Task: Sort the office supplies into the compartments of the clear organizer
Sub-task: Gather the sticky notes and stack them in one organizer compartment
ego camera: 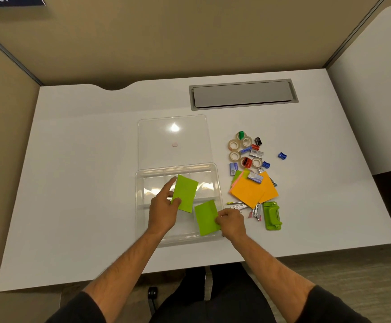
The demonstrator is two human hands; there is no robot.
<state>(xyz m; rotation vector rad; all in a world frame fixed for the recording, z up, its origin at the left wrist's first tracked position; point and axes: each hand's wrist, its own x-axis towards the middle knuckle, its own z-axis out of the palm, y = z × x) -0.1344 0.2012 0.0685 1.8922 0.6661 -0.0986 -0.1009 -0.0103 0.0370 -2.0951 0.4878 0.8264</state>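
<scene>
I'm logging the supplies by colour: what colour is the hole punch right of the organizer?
Bright green; the hole punch shows plainly in the head view.

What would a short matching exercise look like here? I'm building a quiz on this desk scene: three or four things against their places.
Things:
1. green hole punch
2. tape rolls
3. clear lid
4. green note in left hand

Places:
A. behind the organizer
B. far end of the supply pile
C. over the organizer
D. near end of the supply pile

Pairs: 1-D, 2-B, 3-A, 4-C
</scene>
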